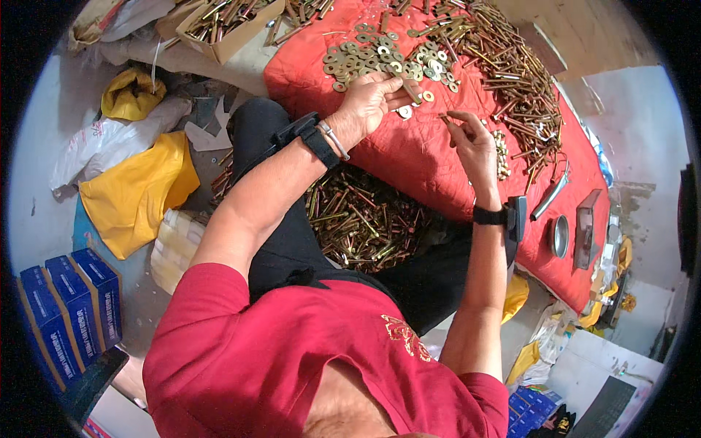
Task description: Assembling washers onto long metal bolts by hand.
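Note:
My left hand (369,102) is over the near edge of a red quilted cloth (380,157), its fingers closed round a short brass-coloured metal rod (412,90). Beside its fingertips lies a heap of flat round washers (358,57), with a few loose ones nearer me. To the right, my right hand (472,143) hovers above the cloth with thumb and forefinger pinched together. A small dark piece shows at those fingertips, too small to name. Small pale nuts (502,155) lie in a group just beyond that hand, partly hidden by it.
A long pile of brassy rods (515,77) covers the cloth's far right. Many bolts (365,219) fill the space between my legs. A cardboard box (226,44) of rods stands far left. A metal bowl (559,236) is at right; blue boxes (73,306) stand at left.

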A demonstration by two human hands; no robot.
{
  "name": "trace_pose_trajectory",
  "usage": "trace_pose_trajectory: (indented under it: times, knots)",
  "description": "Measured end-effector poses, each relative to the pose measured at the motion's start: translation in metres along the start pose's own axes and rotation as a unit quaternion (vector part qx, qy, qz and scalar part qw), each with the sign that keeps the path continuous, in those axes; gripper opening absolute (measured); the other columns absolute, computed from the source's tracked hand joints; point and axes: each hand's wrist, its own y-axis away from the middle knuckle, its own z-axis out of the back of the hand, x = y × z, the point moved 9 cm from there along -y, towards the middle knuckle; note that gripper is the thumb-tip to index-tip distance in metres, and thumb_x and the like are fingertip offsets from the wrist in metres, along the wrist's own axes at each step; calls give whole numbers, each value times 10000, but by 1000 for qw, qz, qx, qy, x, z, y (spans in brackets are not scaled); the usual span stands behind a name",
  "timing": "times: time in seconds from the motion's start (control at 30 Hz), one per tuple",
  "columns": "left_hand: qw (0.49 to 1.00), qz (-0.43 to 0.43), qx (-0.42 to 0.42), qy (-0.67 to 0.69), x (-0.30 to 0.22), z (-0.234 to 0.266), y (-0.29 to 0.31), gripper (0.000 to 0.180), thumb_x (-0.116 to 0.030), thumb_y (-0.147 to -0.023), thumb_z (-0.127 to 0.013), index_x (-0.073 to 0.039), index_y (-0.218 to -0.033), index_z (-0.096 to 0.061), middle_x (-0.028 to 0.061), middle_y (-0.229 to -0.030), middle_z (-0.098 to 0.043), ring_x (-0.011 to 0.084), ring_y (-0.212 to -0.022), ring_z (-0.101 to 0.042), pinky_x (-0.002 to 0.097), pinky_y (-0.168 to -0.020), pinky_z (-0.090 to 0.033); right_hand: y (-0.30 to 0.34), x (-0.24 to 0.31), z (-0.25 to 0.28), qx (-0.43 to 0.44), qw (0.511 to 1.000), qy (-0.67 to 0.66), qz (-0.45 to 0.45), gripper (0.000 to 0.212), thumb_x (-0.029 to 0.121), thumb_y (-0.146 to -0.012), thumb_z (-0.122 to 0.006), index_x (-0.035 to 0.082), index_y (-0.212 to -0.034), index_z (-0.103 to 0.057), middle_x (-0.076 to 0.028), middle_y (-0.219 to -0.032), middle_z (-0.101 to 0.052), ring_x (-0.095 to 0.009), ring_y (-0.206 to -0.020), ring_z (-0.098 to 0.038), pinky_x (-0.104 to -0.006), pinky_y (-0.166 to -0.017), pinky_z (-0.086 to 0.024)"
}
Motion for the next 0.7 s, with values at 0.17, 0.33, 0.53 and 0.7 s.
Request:
trace_pose_trajectory:
  times: [0.17, 0.33, 0.53, 0.7]
  knots:
    - [1000, 4, -17, 4, 7, -1, 1, 163, -63, -904, -514, 55, -1004, -565, 192, -1036, -626, 299, -993, -618, 433, -916, -498, 8, 41, -10, -44, 987, -151, 13, 205, 72, -857, -606, 67, -1061, -629, 20, -622, -527, -41, -571, -478, -195, -510, -372]
    - [1000, -14, -2, 9, 4, -9, 2, 141, -44, -911, -478, 56, -970, -560, 200, -963, -636, 321, -954, -631, 431, -889, -509, 1, 34, -15, -78, 985, -149, 22, 183, 89, -856, -619, 60, -1036, -635, 17, -603, -527, -44, -554, -473, -202, -499, -374]
    - [1000, 12, 2, 9, 17, -14, 3, 118, -62, -901, -508, 26, -955, -565, 159, -963, -636, 297, -945, -634, 424, -882, -514, -2, 59, -4, -220, 961, -113, 127, 126, 106, -881, -577, 41, -976, -630, -79, -885, -501, -157, -856, -515, -259, -684, -419]
    - [999, 19, 44, 16, 23, -21, 12, 147, -105, -882, -566, -32, -1007, -591, 87, -1001, -651, 217, -971, -627, 387, -871, -513, -3, 72, 7, -353, 914, 38, 198, 287, 216, -963, -434, -5, -1033, -603, -118, -1015, -563, -205, -961, -531, -318, -808, -453]
